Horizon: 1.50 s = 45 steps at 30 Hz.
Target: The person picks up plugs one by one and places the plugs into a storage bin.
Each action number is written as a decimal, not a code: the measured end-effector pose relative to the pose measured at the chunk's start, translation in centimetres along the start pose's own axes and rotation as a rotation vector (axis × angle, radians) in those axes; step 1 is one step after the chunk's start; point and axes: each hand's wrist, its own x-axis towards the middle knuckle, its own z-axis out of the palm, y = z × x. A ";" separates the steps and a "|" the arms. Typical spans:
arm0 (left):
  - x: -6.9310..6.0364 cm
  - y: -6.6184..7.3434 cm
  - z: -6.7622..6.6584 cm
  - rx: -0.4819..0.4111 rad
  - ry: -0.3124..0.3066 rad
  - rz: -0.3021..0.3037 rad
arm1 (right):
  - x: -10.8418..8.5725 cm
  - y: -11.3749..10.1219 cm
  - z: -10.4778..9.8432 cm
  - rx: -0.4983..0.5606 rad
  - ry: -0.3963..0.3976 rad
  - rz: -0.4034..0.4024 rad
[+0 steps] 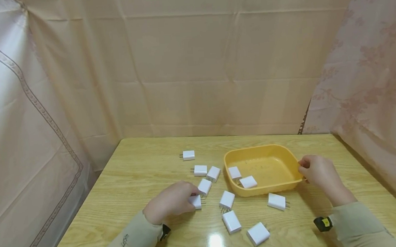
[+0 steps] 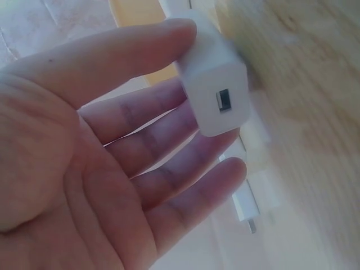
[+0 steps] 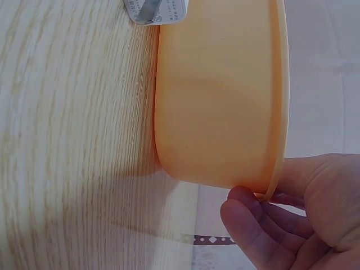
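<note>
Between thumb and fingers my left hand pinches a white USB charger plug; its prongs point right in the head view. The charger's USB port face shows in the left wrist view. My right hand grips the right rim of a yellow plastic basin, thumb and fingers on either side of the edge, as the right wrist view also shows. Inside the basin, at its left end, lie two white chargers, one behind the other.
More white chargers lie loose on the wooden table: one far back, several beside my left hand, and a few in front of the basin, such as one near its front right. A beige curtain hangs behind the table.
</note>
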 end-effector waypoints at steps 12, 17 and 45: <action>0.0 0.1 -0.3 -0.025 0.032 -0.006 | 0.0 -0.1 -0.1 0.012 -0.003 0.014; -0.2 0.3 -0.7 -0.048 0.035 -0.008 | 0.1 -0.1 -0.1 0.019 -0.012 0.028; 0.7 1.1 -3.4 0.012 0.079 0.026 | 0.1 0.1 0.1 0.002 0.005 0.004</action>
